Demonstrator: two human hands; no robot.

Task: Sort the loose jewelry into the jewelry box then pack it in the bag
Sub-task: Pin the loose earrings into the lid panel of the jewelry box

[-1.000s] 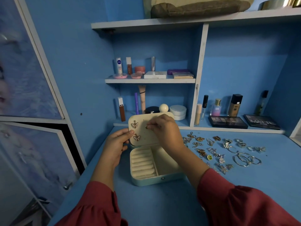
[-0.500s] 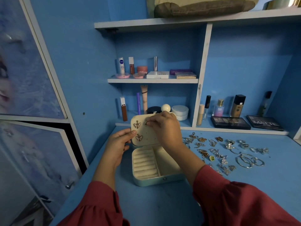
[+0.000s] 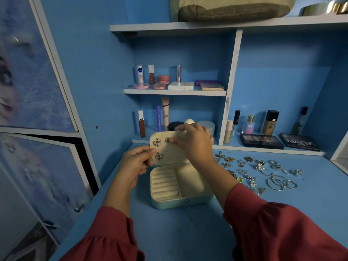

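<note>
A pale green jewelry box (image 3: pixel 180 201) stands open on the blue desk, its cream lid (image 3: pixel 169 157) upright. Two butterfly earrings (image 3: pixel 157 142) hang on the lid's inner panel. My left hand (image 3: pixel 135 162) grips the lid's left edge. My right hand (image 3: pixel 192 142) reaches over the lid and pinches a small gold earring (image 3: pixel 167 139) against the panel. Loose jewelry (image 3: pixel 250 172), gold and silver pieces with hoop earrings, lies scattered on the desk right of the box. A beige-brown bag (image 3: pixel 231 8) sits on the top shelf.
Cosmetics fill the shelves behind: tubes and jars (image 3: pixel 162 80) on the middle shelf, bottles (image 3: pixel 269 123) and two dark palettes (image 3: pixel 261 141) at the back right. A cupboard door (image 3: pixel 37 176) with printed pictures stands left of the desk (image 3: pixel 188 232).
My right hand has shifted slightly along the lid panel and a small gold earring now shows at its fingertips. My left hand still holds the lid's edge.
</note>
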